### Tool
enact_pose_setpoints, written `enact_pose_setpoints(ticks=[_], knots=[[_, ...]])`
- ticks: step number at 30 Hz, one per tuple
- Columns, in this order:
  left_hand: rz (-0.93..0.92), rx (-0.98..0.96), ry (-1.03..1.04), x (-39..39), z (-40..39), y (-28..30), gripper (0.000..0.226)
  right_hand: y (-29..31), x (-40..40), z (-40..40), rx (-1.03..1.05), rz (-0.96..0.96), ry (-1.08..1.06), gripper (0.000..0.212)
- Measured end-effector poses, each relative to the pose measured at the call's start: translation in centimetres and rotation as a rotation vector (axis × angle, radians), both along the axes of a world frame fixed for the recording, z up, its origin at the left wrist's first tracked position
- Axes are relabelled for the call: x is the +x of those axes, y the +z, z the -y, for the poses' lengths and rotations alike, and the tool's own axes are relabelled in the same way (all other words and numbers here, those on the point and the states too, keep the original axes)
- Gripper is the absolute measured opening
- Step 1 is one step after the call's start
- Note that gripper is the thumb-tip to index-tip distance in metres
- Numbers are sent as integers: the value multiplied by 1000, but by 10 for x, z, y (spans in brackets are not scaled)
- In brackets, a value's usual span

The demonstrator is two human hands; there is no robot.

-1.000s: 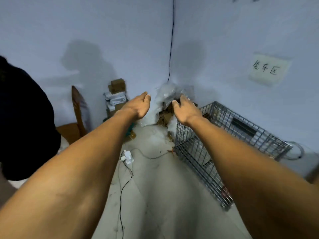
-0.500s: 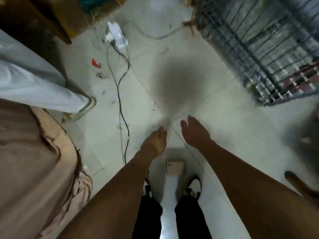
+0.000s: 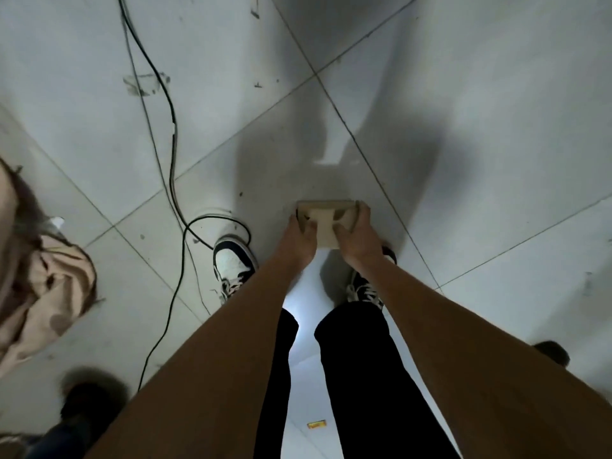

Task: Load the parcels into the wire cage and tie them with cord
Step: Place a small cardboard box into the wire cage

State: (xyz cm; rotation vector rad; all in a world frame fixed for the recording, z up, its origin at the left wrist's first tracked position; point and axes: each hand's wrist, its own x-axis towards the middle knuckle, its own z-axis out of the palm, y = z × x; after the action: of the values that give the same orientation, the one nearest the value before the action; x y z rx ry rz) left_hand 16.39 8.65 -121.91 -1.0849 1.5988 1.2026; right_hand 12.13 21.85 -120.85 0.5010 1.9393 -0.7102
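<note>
both hands have dropped onto the box (image 3: 326, 223); left hand (image 3: 299, 241) and right hand (image 3: 359, 241) seemingly clasp its sides. a level, even lift suits best.

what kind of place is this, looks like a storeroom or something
Probably a plain indoor back room or storeroom: bare grey tiled floor, a loose black cable trailing across it, and a small cardboard parcel held by both hands.

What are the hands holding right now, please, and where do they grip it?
A small box: left hand on its left side, right hand on its right.
</note>
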Motion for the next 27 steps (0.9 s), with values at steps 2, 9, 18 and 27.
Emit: enact_pose_setpoints(ticks=[2,9,18,27], knots=[[-23,-8,65,-3,2,3,64,3,-5,2,-8,-15,-49,65],[-285,-90,52,-83,30,98,70,111,-93,17,-69,-172,-13,68],[-850,-225,-38,-338,82,430,45,437,-330,51,-217,-665,-23,72],[-1258,-366,34,-515,81,882,56,887,-500,46,-397,-1092,-71,76]])
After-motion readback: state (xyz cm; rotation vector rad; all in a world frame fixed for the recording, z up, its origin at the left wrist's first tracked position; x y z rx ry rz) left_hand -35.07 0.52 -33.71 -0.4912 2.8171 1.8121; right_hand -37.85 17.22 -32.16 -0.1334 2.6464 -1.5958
